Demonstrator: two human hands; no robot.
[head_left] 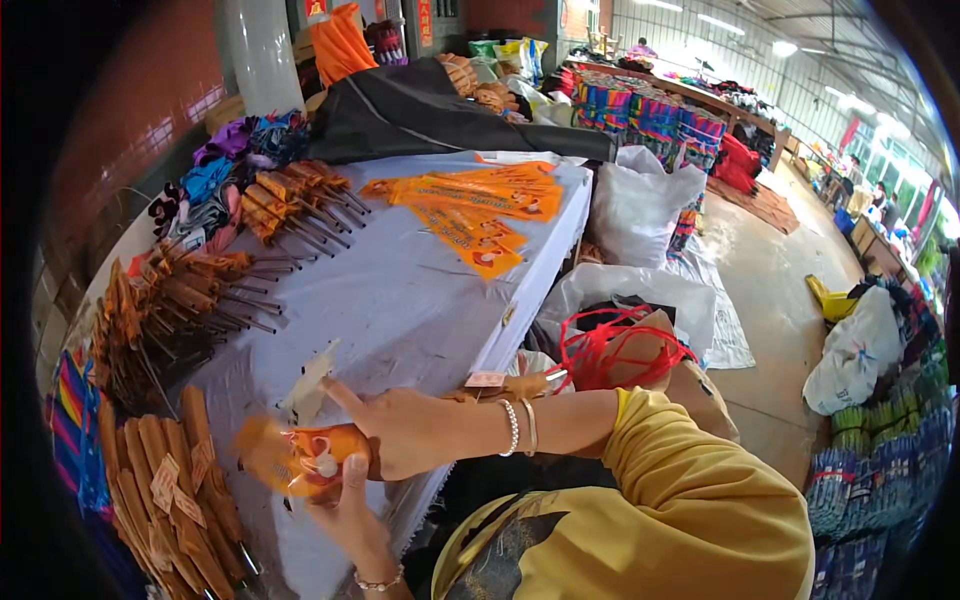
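Note:
Over the near part of the table, both of my hands are closed round a short folded umbrella (325, 458) with an orange printed cover. Its left end is blurred by motion. My right hand (405, 432) reaches across from the right and wraps the right end, forefinger stretched out. Below it my left hand (352, 505) grips from underneath, thumb up against the print. A pale, blurred strip (308, 385) shows just beyond my fingers; I cannot tell what it is. Brown folded umbrellas (165, 495) lie bunched left of my hands, some with paper tags.
Orange-brown umbrellas with bare shafts (180, 295) pile along the table's left side. Flat orange printed sleeves (475, 205) fan out at the far end. Right of the table edge stand a white sack (645, 205) and a bag with red straps (625, 350). Bundled umbrellas (880, 480) stack at far right.

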